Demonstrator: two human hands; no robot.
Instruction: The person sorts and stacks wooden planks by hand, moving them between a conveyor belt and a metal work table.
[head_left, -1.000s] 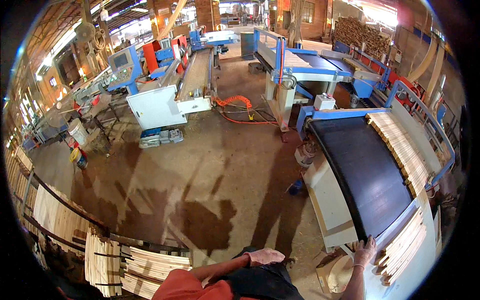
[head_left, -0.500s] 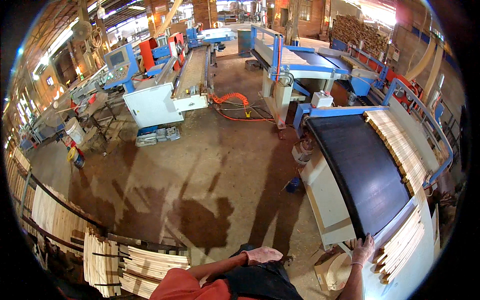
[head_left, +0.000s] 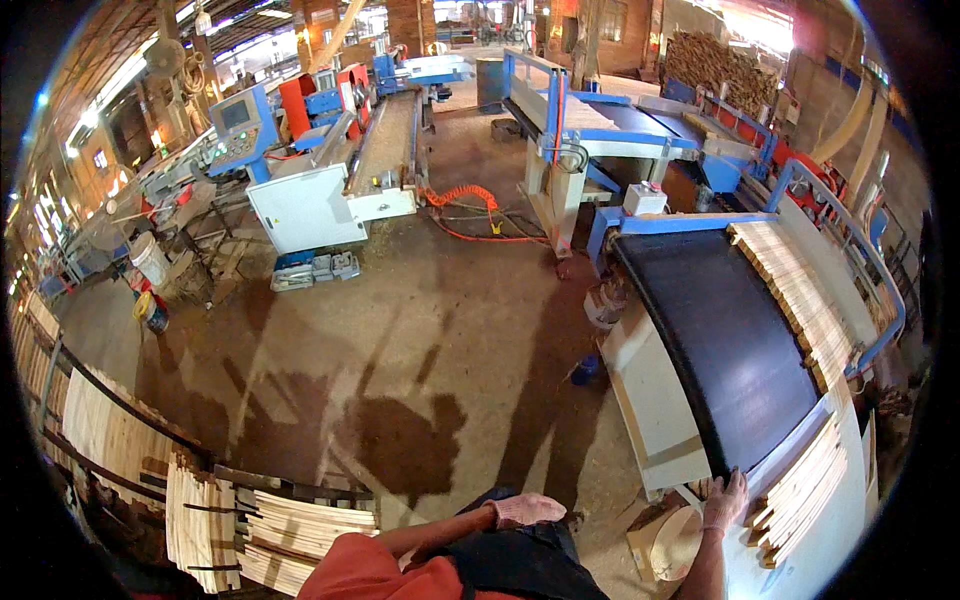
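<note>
My right hand (head_left: 727, 500), in a pale knitted glove, rests at the near end of a black conveyor belt (head_left: 730, 330). Its fingers are stretched out, and nothing shows in them. Just right of it, a small bundle of light wooden strips (head_left: 800, 492) lies on the pale machine table (head_left: 790, 570). A long row of wooden strips (head_left: 795, 300) lines the belt's right side. Across the front of my dark apron (head_left: 520, 560) lies my left hand (head_left: 527, 510), gloved too. Its fingers cannot be made out separately, and no object is visible in it.
Stacked wooden strips (head_left: 310, 530) lie at the lower left. Ahead stands a white machine cabinet (head_left: 305, 215) with a control panel (head_left: 237, 130). An orange coiled hose (head_left: 465, 195) trails onto the floor. A blue container (head_left: 584, 371) sits beside the conveyor's base.
</note>
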